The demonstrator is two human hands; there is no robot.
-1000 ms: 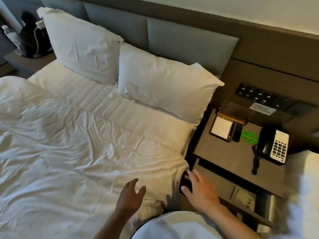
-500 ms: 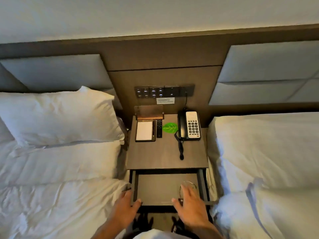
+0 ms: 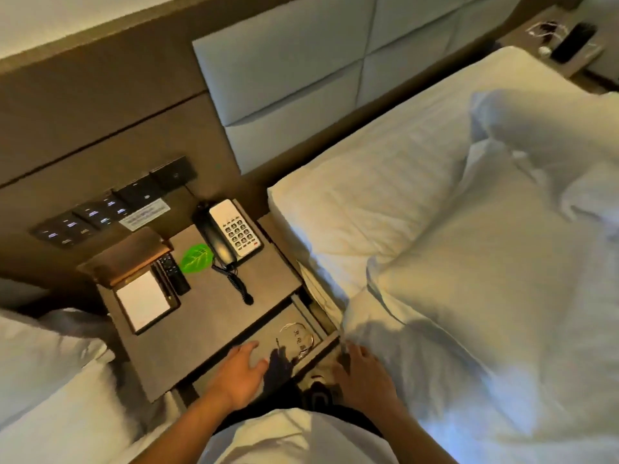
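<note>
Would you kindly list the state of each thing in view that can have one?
Grey nightstand drawer: pulled open.
Left hand: fingers straight, resting on the drawer's front.
Right hand: fingers relaxed, at the drawer's right corner.
Black-and-white corded telephone: handset on cradle.
Brown leather notepad folder: cover open.
Black wall switch panel: indicator lights lit.
White duvet: rumpled.

- A grey counter (image 3: 214, 316) stands between two beds.
- A black-and-white telephone (image 3: 234, 234) sits at its back right corner, with a coiled cord (image 3: 236, 283) trailing forward.
- A green leaf-shaped card (image 3: 197, 257) lies just left of the telephone.
- A black remote (image 3: 173, 274) lies beside a white notepad (image 3: 144, 304) in a dark holder.
- A switch panel (image 3: 110, 209) is set in the brown wall above.
- A padded headboard (image 3: 301, 78) backs the right bed's rumpled white duvet (image 3: 485, 279).
</note>
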